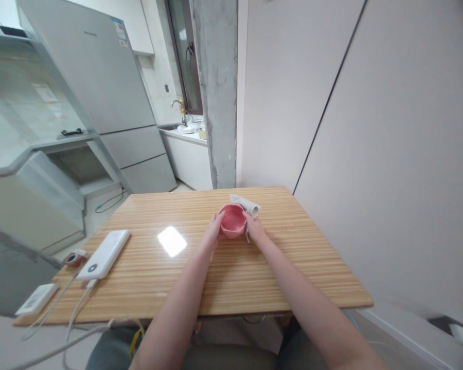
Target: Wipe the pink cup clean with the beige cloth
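A small pink bowl [232,220] sits on the wooden table [293,257] near its far middle. My left hand [213,232] cups the bowl's left side. My right hand [253,228] presses against its right side and also has a white cloth [247,204] under its fingers; the cloth lies folded just behind and to the right of the bowl. Both forearms reach forward from the near edge of the table.
At the table's left end lie a white power bank [105,254], a smaller white device [36,299], a small red-and-white object [74,258] and white cables [73,313]. A wall runs along the right side. A grey fridge [100,87] and a kitchen counter with sink [185,134] stand beyond.
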The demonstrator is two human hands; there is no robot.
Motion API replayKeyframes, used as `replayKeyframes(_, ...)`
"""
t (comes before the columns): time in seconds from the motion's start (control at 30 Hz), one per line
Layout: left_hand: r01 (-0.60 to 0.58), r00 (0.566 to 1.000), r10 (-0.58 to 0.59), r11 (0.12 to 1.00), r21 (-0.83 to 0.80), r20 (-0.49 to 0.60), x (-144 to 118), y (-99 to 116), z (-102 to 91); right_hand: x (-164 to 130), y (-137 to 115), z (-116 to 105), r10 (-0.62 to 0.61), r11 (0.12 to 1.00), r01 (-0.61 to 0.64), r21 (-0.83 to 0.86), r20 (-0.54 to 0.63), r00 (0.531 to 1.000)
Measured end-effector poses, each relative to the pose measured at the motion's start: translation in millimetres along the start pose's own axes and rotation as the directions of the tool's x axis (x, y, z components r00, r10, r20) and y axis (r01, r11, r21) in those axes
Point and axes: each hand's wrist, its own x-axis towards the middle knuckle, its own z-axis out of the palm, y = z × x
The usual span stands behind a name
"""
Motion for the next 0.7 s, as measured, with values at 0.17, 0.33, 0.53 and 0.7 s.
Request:
replayKeyframes(0.17, -0.048, 0.997, 0.036, 0.979, -0.199, -0.063, 0, 7, 0.4, 5, 7, 2, 0.303, 0.940, -0.300, 0.165, 0.007, 0.953)
replayKeyframes(0.33, -0.113, 0.987, 0.073, 0.947, -0.302, -0.140, -2, 15, 1.7, -2, -2, 11, 0.510, 0.801, -0.523, 0.291, 0.126, 0.851)
replayKeyframes(0.53, -0.001, 0.997, -0.013, 0.983, -0.184, -0.075, 0, 7, 3.6, -5, -21, 11, 0.529, 0.731, -0.534, 0.425, 0.142, 0.837)
replayKeyframes(0.7, 0.067, 0.998, -0.062, 0.980, -0.190, 0.030, -2, 3, 3.2, -2, -21, 7, 0.548, 0.747, -0.539, 0.390, 0.098, 0.830)
